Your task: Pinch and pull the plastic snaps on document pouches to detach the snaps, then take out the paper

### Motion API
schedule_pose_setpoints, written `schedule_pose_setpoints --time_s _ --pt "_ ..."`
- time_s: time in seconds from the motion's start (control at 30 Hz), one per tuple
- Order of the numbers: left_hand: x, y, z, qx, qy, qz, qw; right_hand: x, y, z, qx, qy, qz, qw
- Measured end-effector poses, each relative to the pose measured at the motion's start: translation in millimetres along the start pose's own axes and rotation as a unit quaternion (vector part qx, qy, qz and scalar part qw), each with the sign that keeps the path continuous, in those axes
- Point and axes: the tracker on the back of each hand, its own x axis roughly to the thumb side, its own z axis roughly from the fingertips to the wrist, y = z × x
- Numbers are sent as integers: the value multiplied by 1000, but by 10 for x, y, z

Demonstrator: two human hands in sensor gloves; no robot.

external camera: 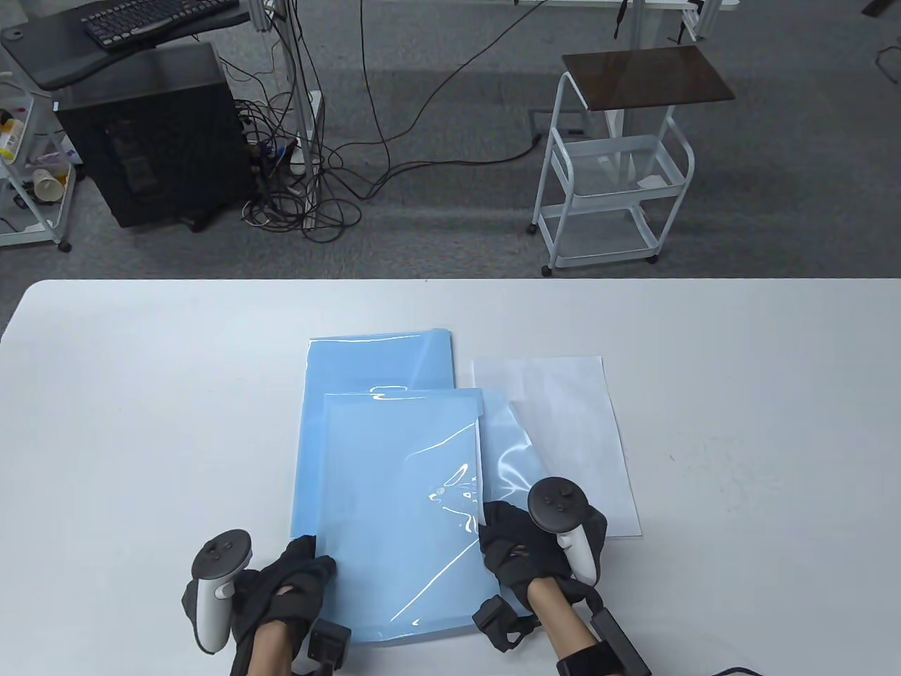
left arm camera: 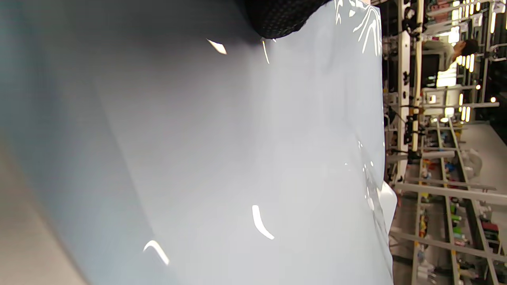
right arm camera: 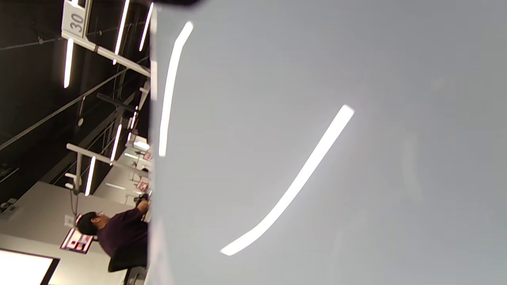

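My left hand (external camera: pixel 285 584) and right hand (external camera: pixel 535 546) pinch the pouch (external camera: pixel 401 507) at 9 and 3 o'clock; it looks thin, slippery, floppy, best gripped by edges.

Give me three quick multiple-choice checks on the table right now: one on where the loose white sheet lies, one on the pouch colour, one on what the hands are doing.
1. Where does the white paper sheet lie?
A. To the right of the blue pouches
B. On the far left of the table
C. On the white cart

2. What colour is the top pouch?
A. Red
B. Light blue
C. Black

3. What is the state of the hands?
A. Both are off the table
B. Only the left hand touches the pouch
C. The left hand and the right hand each hold a side of the top pouch

Answers: 1 A, the sheet lies beside the pouches' right edge; 2 B, translucent light blue; 3 C, one hand sits at each near edge.
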Motion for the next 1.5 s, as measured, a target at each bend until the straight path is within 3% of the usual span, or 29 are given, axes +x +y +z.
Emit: schedule_pose_setpoints --time_s 0.23,0.4,0.53,0.8,1.03,1.3,1.5 --pt "12 64 25 19 -5 3 1000 -7 -223 110 -24 21 24 999" --pt "-13 163 38 29 -1 17 999 -33 -508 178 -44 25 22 998" --pt "-14 183 47 31 -2 24 999 -19 -801 233 -63 26 16 998" --pt "-18 222 50 41 1 29 999 30 -1611 425 -134 30 -3 991" --pt "-33 263 51 42 5 37 998 -51 -2134 529 -197 24 -36 979" --pt "-52 297 50 40 9 41 998 -183 -2409 472 -238 42 -16 970" --pt "-51 278 43 36 18 31 999 -338 -2254 229 -215 55 -6 975"
